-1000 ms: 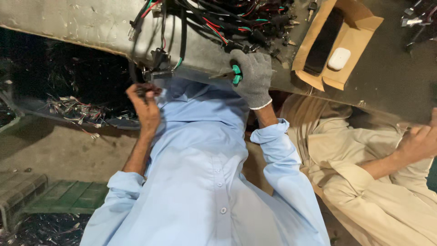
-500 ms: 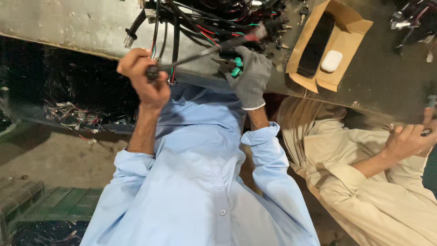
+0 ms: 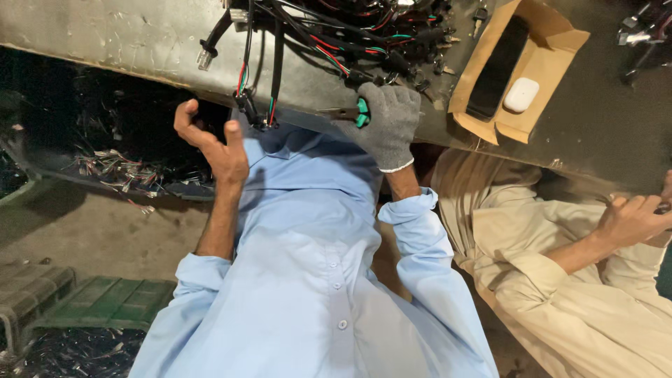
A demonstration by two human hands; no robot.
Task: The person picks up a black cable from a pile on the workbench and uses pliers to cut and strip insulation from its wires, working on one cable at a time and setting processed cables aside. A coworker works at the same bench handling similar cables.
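Left hand: bare left hand (image 3: pixel 213 143) raised just below the near edge of the table, fingers half curled and spread, pinching nothing. It is just beside the hanging wire ends and does not touch them.
Right hand: the right hand in a grey knit glove (image 3: pixel 388 122) rests on the near edge of the table, fingers pressed together around green-handled pliers (image 3: pixel 358 112). The nose points left along the edge; I cannot tell how the jaws stand.
Wiring: a black bundled wire harness with red and green strands (image 3: pixel 329 35) is heaped at the far edge of the worn grey metal table (image 3: pixel 105 35). A few leads with black plugs (image 3: pixel 253 112) droop over the near edge, between the two hands.
Doing it well: my judgement is that the bare hand should steady one lead just above its plug, so the pliers meet one wire and not its neighbours.
Edges: the drooping leads swing free past the near edge, so a tug could drag the whole heap.
Open room: bare metal runs toward the table's left corner. On the right, an open brown cardboard box (image 3: pixel 553 42) holds a black slab and a small white case.
Neighbour: a co-worker in beige clothing, hand (image 3: pixel 630 220) near the table's right side, is close to the gloved elbow.
Below: scrap wire ends (image 3: pixel 115 168) and a green crate (image 3: pixel 105 301).
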